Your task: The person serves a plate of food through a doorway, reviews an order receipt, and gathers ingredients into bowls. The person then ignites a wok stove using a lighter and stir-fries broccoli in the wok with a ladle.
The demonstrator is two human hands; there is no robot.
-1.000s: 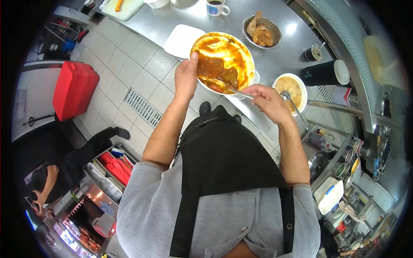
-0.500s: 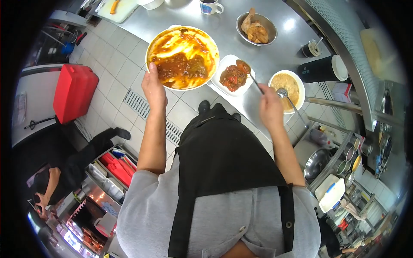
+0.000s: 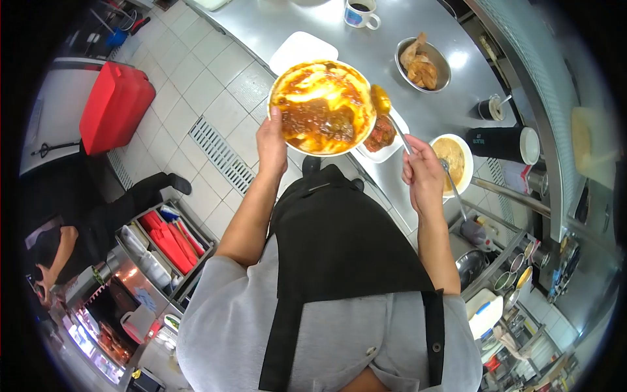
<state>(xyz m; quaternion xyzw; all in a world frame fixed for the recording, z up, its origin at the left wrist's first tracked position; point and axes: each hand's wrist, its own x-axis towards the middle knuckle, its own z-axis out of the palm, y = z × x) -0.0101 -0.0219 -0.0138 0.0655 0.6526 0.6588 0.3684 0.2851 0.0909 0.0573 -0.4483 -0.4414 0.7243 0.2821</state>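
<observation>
With my left hand (image 3: pixel 272 147) I grasp the sauce-smeared pot (image 3: pixel 330 92), which is just ahead of these fingers, the thumb over its rim. My right hand (image 3: pixel 426 173) has its fingers around the handle of a spoon (image 3: pixel 400 132); ahead-left of them I see the white dish (image 3: pixel 379 155) with red-brown food (image 3: pixel 382 134), partly hidden by the pot, and just right a bowl (image 3: pixel 469 166) with a ladle (image 3: pixel 453 181).
</observation>
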